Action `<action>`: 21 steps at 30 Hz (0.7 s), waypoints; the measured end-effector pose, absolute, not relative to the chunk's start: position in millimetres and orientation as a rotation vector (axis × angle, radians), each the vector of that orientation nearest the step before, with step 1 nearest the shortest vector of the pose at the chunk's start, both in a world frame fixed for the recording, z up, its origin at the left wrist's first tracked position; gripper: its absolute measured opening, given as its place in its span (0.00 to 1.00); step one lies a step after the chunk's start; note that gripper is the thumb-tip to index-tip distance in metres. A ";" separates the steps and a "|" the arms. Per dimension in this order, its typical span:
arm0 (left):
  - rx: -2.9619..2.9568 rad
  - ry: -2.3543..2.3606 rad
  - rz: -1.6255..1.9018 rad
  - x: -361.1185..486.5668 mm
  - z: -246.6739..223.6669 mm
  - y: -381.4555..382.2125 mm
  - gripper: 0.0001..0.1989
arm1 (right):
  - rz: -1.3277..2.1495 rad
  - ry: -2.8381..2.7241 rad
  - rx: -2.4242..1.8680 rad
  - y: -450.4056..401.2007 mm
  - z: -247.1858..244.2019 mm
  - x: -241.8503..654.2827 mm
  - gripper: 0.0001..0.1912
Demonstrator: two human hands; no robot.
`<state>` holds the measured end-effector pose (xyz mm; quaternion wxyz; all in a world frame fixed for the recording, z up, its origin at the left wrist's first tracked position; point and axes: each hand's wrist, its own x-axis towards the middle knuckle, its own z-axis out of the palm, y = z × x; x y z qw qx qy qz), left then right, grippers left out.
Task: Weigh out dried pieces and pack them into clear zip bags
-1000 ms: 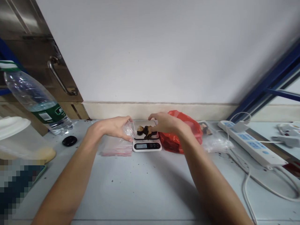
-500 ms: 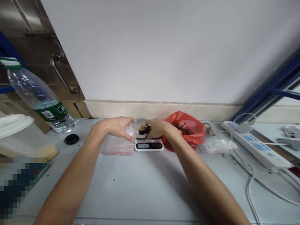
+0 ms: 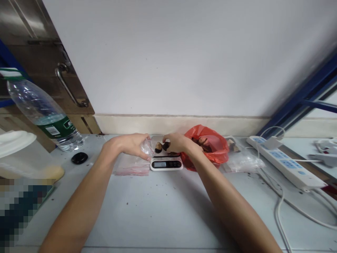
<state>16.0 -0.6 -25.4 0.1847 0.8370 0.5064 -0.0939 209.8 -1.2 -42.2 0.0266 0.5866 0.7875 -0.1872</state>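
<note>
A small white digital scale [image 3: 166,169] stands near the wall with its display lit. On its pan lies a dark-and-tan dried slice [image 3: 158,147]. My right hand [image 3: 176,143] is over the pan, its fingers closed on another dark dried piece [image 3: 166,146]. At the scale's left side my left hand [image 3: 134,144] grips a clear plastic bag [image 3: 147,147] between thumb and fingers. Under that hand lies a stack of clear zip bags [image 3: 131,165] with red edges. Right of the scale sits an open red plastic bag [image 3: 222,147] holding more brown dried pieces [image 3: 204,142].
Behind the red bag lies a filled clear bag [image 3: 242,158]. A white power strip [image 3: 286,161] with cables [image 3: 279,203] is at the right. On the left are a water bottle [image 3: 52,112], a black oval object [image 3: 79,158] and a white-lidded container [image 3: 19,154].
My right fingers have lifted slightly, showing more of the dark piece. The last digit on the display appears to have changed. The left hand stays on the clear bag.
</note>
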 end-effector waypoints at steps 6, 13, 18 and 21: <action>2.333 1.419 -0.285 15.8 -29.3 1.7 0.45 | -0.630 2.469 1.831 -0.3 -45.3 212.7 0.23; 2.333 1.372 -0.275 16.2 -32.6 3.0 0.40 | -0.923 2.485 1.917 10.0 -55.0 224.2 0.24; 2.323 1.416 -0.272 20.9 -28.4 -1.7 0.39 | -0.981 2.590 1.922 11.6 -47.8 234.7 0.21; 2.333 1.398 -0.193 24.4 -26.4 -3.8 0.38 | -1.040 2.734 1.812 5.5 -36.6 237.0 0.21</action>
